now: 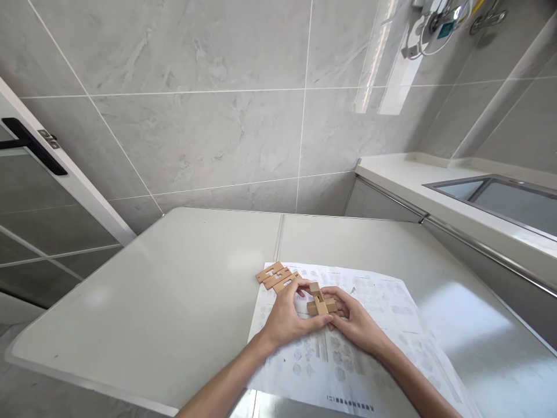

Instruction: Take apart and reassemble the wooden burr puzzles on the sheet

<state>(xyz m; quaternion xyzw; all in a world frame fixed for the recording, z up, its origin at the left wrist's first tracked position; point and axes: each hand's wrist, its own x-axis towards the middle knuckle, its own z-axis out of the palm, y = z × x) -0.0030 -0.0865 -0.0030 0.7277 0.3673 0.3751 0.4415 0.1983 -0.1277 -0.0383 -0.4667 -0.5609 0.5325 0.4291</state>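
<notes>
Several interlocked wooden puzzle pieces (319,306) form a small cross-shaped block held between my two hands, a little above the paper. My left hand (292,312) grips it from the left, thumb along the near side and fingers at the far end. From the right, my right hand (353,318) closes on it, its fingertips partly hidden behind the wood. Just beyond my left hand lie several flat wooden pieces (277,276) with cut-out slots, overlapping one another. Under both hands spreads a printed instruction sheet (383,348) with small diagrams.
The white table (183,290) has a seam across its middle. To the right stands a counter (391,174) with a sink (500,200) and a metal rail below. A glass door (52,226) with a black handle is at the left. Grey tiled wall rises behind.
</notes>
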